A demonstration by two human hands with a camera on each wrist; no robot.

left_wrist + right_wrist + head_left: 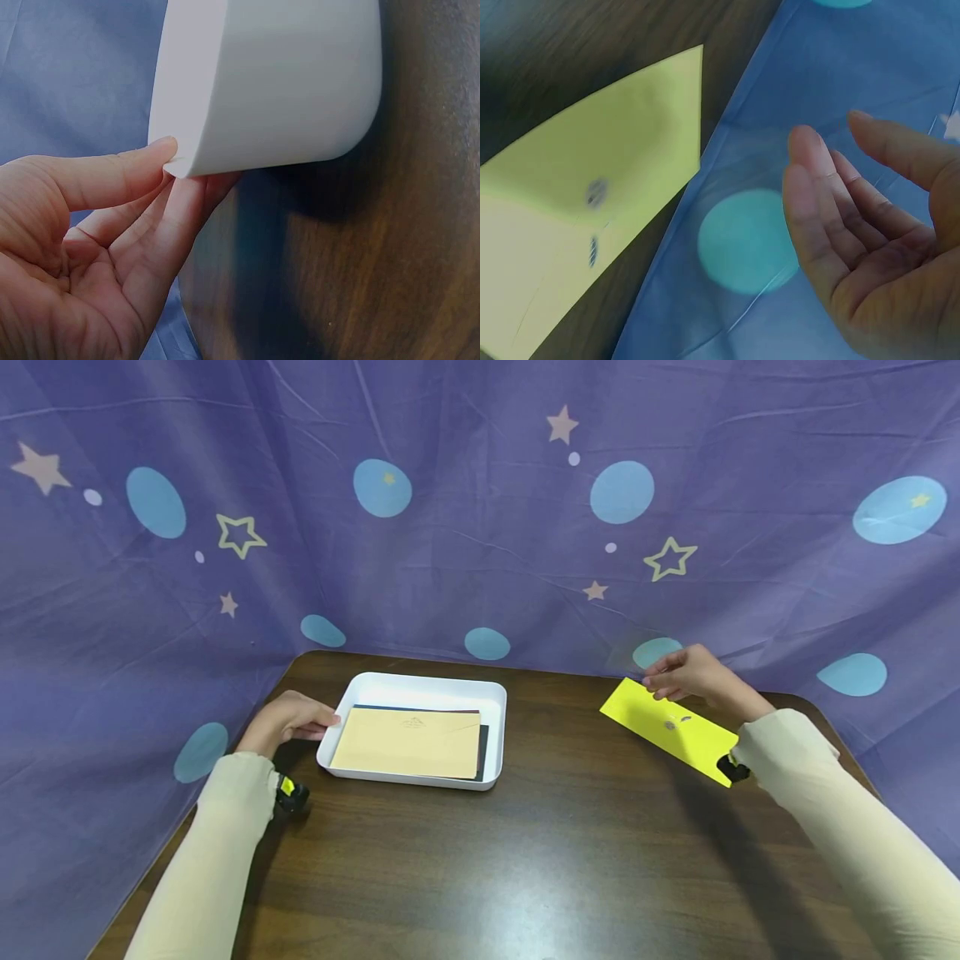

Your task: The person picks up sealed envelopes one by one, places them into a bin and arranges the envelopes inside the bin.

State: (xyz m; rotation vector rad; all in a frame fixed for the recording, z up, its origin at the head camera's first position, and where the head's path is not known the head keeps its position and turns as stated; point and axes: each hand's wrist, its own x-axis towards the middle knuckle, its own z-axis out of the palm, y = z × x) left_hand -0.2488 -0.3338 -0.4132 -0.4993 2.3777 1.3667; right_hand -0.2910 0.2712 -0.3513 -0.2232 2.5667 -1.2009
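Note:
With the thumb on its rim and fingers underneath, my left hand (299, 717) pinches the left side of a white tray (495, 697); the left wrist view shows the grip on the white rim (196, 142). A cream sheet (405, 745) with a small printed emblem lies in the tray. On the right, a long yellow paper strip (667, 727) with two small dark marks slants under my right hand (693, 677). The right wrist view shows that hand (862, 225) with parted, loosely bent fingers, apart from the gently bowed yellow strip (622, 150).
Blue, dark red and black edges (483, 752) show from under the cream sheet. The brown wooden table (465, 868) ends at a purple patterned curtain (450, 568) behind and at both sides. A shadow falls on the table below the right arm.

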